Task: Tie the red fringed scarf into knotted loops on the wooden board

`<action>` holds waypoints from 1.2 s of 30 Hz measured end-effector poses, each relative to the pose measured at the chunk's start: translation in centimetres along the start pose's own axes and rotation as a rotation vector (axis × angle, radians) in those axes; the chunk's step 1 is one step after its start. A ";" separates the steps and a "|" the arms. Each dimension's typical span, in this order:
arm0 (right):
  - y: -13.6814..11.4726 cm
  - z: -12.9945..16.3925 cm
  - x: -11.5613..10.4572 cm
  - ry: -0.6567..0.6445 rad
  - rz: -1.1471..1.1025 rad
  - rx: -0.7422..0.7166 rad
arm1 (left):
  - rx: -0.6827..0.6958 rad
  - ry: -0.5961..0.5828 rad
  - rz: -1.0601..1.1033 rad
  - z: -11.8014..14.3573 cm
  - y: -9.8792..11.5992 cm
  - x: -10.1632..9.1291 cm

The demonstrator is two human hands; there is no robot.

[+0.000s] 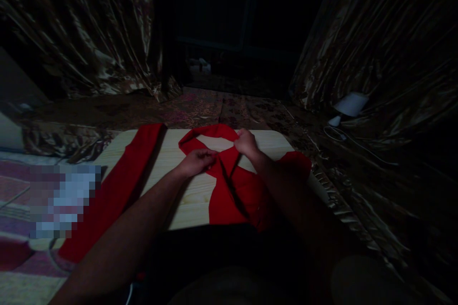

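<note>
A red fabric piece (234, 190) lies on a pale wooden board (193, 200), with a curved band looping at its far end and bare wood showing inside the loop. My left hand (198, 162) is at the near left side of the loop, thumb and fingers closed on the fabric edge. At the loop's right side, my right hand (246, 143) pinches the band. A dark slit or fold runs down the fabric between and below my hands. Part of the cloth is hidden under my right forearm.
Another long red fabric piece (118, 195) lies along the board's left side, beside a striped cover (14, 200) and a blurred-out patch. A small white lamp (352, 104) with its cord stands at right. Patterned curtains (118, 33) hang behind; the room is dim.
</note>
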State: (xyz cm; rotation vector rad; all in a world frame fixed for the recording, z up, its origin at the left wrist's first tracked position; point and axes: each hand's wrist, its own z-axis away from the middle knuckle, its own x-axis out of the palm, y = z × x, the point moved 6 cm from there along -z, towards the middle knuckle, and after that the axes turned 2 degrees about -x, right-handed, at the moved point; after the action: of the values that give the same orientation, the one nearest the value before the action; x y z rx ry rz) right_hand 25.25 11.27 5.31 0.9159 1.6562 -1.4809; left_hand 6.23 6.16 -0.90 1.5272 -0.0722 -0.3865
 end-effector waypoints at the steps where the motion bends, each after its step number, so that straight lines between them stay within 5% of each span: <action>1: 0.5 -0.1 -0.6 0.004 0.149 0.011 | 0.023 0.029 -0.056 0.1 0.2 -0.1; 3: 1.3 -0.2 -1.1 -0.073 0.324 0.037 | 0.114 0.135 -0.230 0.4 1.2 -0.7; 6: 1.2 -1.0 -0.9 -0.185 0.351 -0.016 | 0.268 0.493 -0.650 1.4 4.1 -3.0; 8: 0.4 -1.9 -1.0 -0.134 0.342 -0.072 | 0.231 0.768 -0.921 1.9 5.8 -5.2; 9: -0.1 -2.4 -1.0 -0.105 0.354 -0.095 | 0.159 0.817 -1.020 1.5 6.1 -6.3; 11: -1.1 -3.2 -0.7 -0.093 0.398 -0.136 | 0.003 0.737 -1.153 -0.1 6.0 -8.1; 15: -2.2 -4.4 0.0 -0.125 0.453 -0.192 | -0.135 0.374 -1.217 -3.9 4.2 -10.0; 21: 0.3 -6.7 -1.1 0.043 0.214 -0.236 | -0.081 0.430 -1.239 -5.5 3.5 -10.4; 26: 3.0 -8.0 0.1 -0.066 -0.083 -0.218 | -0.139 0.297 -1.220 -6.7 2.0 -9.9; 31: 5.1 -7.8 0.8 -0.172 -0.490 -0.039 | -0.066 0.315 -0.874 -7.2 1.2 -11.4; 36: 5.7 -7.5 -0.1 -0.065 -0.770 0.000 | 0.021 0.270 -0.538 -6.8 0.8 -11.9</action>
State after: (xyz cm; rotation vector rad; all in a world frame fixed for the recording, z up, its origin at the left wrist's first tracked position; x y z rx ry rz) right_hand 29.89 19.26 3.23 0.2017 2.0743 -1.9637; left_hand -2.84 16.13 1.81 1.5952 0.5582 -0.5995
